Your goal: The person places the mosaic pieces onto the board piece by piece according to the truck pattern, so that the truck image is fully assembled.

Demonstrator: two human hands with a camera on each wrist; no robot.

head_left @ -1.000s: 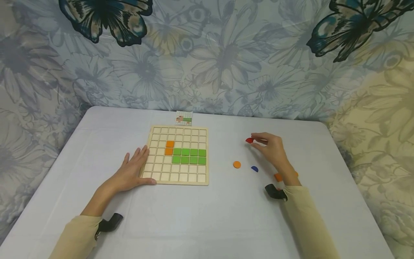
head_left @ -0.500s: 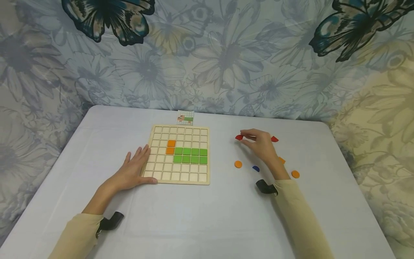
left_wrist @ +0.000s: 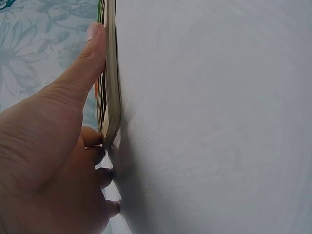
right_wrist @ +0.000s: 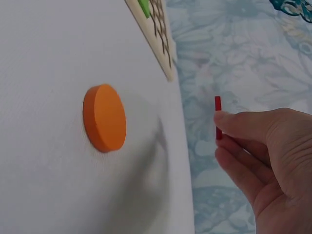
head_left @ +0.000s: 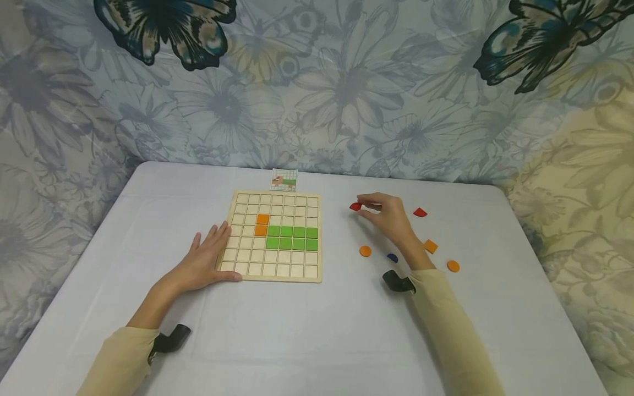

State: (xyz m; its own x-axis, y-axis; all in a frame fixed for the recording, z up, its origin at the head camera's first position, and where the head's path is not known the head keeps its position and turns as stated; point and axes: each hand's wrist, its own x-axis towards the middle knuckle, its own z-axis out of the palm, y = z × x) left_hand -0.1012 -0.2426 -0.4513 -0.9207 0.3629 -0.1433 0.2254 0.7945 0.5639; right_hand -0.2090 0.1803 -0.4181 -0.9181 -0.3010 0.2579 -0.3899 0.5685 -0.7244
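Observation:
In the head view, a wooden grid board point(head_left: 283, 269) lies left of the table's middle, with two orange squares point(head_left: 261, 225) and several green squares point(head_left: 292, 238) set in its cells. My left hand point(head_left: 198, 267) rests against the board's left side, fingers extended, thumb at its front edge. Right of the board and above the tabletop, my right hand point(head_left: 391, 217) pinches a small red piece point(head_left: 355, 207) between thumb and fingertips. Seen edge-on in the right wrist view, that red piece point(right_wrist: 218, 117) is a thin slab; my fingers partly cover it.
A small picture card point(head_left: 284, 180) lies behind the board. Loose pieces lie on the right: an orange disc point(head_left: 365, 251), a blue half-disc point(head_left: 392, 258), another red fan-shaped piece point(head_left: 420, 212), an orange square point(head_left: 430, 246) and a second orange disc point(head_left: 453, 266). A floral curtain point(head_left: 317, 93) hangs behind.
My right hand has moved left toward the board with the red piece, uncovering another red piece, an orange square and an orange disc. The left hand stays on the board.

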